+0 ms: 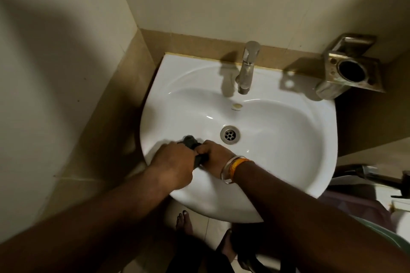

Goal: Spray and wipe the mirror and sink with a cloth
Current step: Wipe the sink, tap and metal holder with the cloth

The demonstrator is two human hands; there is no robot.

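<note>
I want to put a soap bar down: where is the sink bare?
The white ceramic sink is bare right of the steel drain, and on its flat rim left of the steel tap. The front left is crowded: left hand and right hand grip the dark cloth.

Bare arms, right-wrist bangle and orange thread

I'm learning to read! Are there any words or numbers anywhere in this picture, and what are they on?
Only one bit of writing shows: a tiny dark mark on the sink, just under its overflow hole. It is too small and blurred to read.
The tap, the metal holder and the cloth show no words or numbers.
</note>
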